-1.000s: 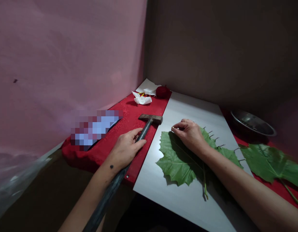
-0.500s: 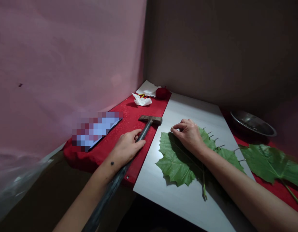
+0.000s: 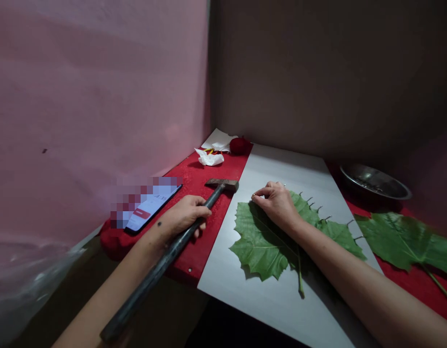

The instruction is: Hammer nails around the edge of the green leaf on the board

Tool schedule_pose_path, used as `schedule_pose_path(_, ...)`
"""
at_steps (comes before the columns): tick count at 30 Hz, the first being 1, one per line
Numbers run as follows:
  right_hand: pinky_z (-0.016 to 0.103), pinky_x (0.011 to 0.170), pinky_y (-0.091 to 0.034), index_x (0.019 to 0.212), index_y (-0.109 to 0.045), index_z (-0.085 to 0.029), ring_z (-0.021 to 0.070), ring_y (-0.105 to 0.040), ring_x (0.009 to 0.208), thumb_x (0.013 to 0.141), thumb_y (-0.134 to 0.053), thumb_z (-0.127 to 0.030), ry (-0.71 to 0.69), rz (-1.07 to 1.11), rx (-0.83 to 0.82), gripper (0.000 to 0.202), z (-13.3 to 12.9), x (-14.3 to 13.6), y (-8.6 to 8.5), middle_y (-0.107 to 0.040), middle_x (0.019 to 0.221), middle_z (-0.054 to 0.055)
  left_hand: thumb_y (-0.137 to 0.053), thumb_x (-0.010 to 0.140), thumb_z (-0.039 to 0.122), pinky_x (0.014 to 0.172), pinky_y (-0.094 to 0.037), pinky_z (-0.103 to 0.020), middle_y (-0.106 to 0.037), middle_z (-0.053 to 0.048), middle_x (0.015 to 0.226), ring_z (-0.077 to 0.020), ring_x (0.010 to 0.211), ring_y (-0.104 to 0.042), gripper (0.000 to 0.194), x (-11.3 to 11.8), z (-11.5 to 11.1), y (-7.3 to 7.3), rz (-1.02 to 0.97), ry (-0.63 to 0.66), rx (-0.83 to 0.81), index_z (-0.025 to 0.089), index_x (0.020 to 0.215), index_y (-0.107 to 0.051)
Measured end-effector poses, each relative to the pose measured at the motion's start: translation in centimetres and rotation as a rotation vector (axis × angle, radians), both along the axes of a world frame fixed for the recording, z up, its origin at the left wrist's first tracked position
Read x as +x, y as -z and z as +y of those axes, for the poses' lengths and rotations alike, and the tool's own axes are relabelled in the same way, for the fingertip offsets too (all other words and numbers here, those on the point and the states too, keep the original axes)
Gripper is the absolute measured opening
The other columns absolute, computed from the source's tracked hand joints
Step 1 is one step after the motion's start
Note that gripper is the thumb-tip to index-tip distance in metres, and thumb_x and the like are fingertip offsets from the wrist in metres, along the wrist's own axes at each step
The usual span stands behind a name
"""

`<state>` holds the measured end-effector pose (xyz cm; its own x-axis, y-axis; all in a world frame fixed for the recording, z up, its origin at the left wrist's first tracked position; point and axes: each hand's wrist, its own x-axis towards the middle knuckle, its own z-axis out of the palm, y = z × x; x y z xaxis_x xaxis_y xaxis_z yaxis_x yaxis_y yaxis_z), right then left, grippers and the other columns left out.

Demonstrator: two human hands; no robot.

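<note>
A hammer with a dark handle (image 3: 151, 275) and a rusty head lies across the red cloth's right part, and my left hand (image 3: 189, 213) is closed around its handle. On the white board (image 3: 284, 162) rests a large green leaf (image 3: 259, 241) with its stem toward me. Over the leaf's far edge, my right hand (image 3: 276, 200) pinches a tiny light-coloured item at its fingertips, too small to name. Several nails (image 3: 319, 209) stand along the leaf's right edge.
A phone (image 3: 151, 210) lies on the red cloth (image 3: 189, 176) at left. Behind are crumpled white paper (image 3: 209, 158) and a dark red ball (image 3: 239, 145). To the right sit a metal bowl (image 3: 375, 182) and another leaf (image 3: 400, 239). Walls rise left and behind.
My left hand has wrapped further around the hammer handle, whose lower end has swung out to the left of my forearm. The view has shifted slightly; my right hand keeps its pinch over the leaf.
</note>
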<state>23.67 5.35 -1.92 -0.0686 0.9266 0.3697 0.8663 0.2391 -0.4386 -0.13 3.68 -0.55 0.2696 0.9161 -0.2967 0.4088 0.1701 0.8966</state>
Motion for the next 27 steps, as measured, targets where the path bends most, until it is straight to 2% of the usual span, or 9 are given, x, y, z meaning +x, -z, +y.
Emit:
schedule_pose_path(2,0.032,0.074,-0.035,0.07,-0.073,-0.023,0.0195,-0.046,0.08,0.076,-0.059,-0.024,0.004,0.011,-0.003,0.015,0.0,0.0,0.1,-0.057,0.071,0.004,-0.055,0.069,0.026,0.037,-0.039,-0.025,-0.059,-0.001,0.05,-0.0145,0.037,-0.053,0.01,0.0,-0.3,0.0,-0.036,0.015,-0.023,0.018,0.068,-0.049)
schedule_pose_path(5,0.031,0.074,-0.034,0.071,-0.073,-0.021,0.0187,-0.046,0.079,0.076,-0.059,-0.024,0.004,0.035,-0.009,0.015,0.1,-0.1,0.1,-0.057,0.071,0.004,-0.055,0.072,0.027,0.035,-0.036,-0.023,-0.052,0.005,0.048,-0.0116,0.034,-0.048,0.011,0.4,-1.2,-0.6,-0.061,-0.01,0.039,0.019,0.075,-0.048)
schedule_pose_path(7,0.031,0.073,-0.034,0.07,-0.073,-0.021,0.0185,-0.046,0.078,0.075,-0.059,-0.023,-0.004,0.044,-0.006,0.015,0.1,-0.1,0.2,-0.057,0.07,0.003,-0.056,0.073,0.025,0.036,-0.034,-0.021,-0.05,0.008,0.051,-0.0091,0.036,-0.045,0.013,0.8,-2.0,-1.5,-0.07,-0.035,0.105,0.02,0.083,-0.05)
schedule_pose_path(9,0.031,0.073,-0.034,0.07,-0.073,-0.021,0.0188,-0.046,0.079,0.075,-0.06,-0.023,-0.003,0.049,-0.002,0.015,0.1,-0.1,0.2,-0.058,0.07,0.003,-0.057,0.073,0.02,0.041,-0.036,-0.021,-0.055,0.007,0.061,-0.0087,0.043,-0.048,0.023,1.2,-2.9,-2.8,-0.038,-0.017,0.202,0.022,0.095,-0.054)
schedule_pose_path(12,0.031,0.074,-0.034,0.07,-0.074,-0.021,0.0191,-0.047,0.08,0.075,-0.06,-0.022,-0.002,0.055,-0.004,0.014,0.2,-0.1,0.3,-0.058,0.07,0.004,-0.053,0.075,0.015,0.059,-0.045,-0.024,-0.066,0.003,0.092,-0.0142,0.07,-0.061,0.045,2.0,-4.0,-4.6,0.122,0.081,0.438,0.031,0.117,-0.052)
schedule_pose_path(15,0.031,0.074,-0.035,0.07,-0.074,-0.022,0.0188,-0.048,0.08,0.074,-0.061,-0.021,-0.006,0.062,-0.006,0.014,0.2,-0.2,0.3,-0.059,0.071,0.003,-0.049,0.078,0.016,0.074,-0.046,-0.03,-0.066,0.001,0.108,-0.0206,0.089,-0.062,0.052,2.8,-4.6,-5.6,0.369,0.179,0.603,0.033,0.128,-0.047)
schedule_pose_path(18,0.031,0.076,-0.035,0.071,-0.074,-0.021,0.0187,-0.048,0.081,0.074,-0.06,-0.021,-0.007,0.077,0.002,0.014,0.3,-0.2,0.5,-0.06,0.073,0.004,-0.045,0.081,0.018,0.081,-0.045,-0.035,-0.065,-0.006,0.113,-0.0253,0.095,-0.061,0.053,3.5,-4.7,-6.0,0.568,0.224,0.686,0.026,0.133,-0.042)
schedule_pose_path(22,0.032,0.076,-0.034,0.071,-0.074,-0.021,0.0189,-0.048,0.08,0.075,-0.06,-0.022,0.0,0.077,0.009,0.014,0.4,-0.2,0.7,-0.06,0.073,0.004,-0.043,0.084,0.023,0.087,-0.044,-0.04,-0.061,-0.015,0.12,-0.0295,0.105,-0.058,0.054,3.9,-4.8,-6.1,0.71,0.233,0.75,0.016,0.138,-0.037)
schedule_pose_path(27,0.031,0.075,-0.033,0.07,-0.074,-0.021,0.0178,-0.048,0.079,0.075,-0.06,-0.021,-0.004,0.079,0.008,0.014,0.4,-0.2,0.6,-0.059,0.073,0.004,-0.041,0.085,0.022,0.091,-0.044,-0.043,-0.06,-0.017,0.119,-0.0298,0.111,-0.056,0.056,4.1,-5.3,-6.0,0.791,0.255,0.766,0.014,0.139,-0.034)
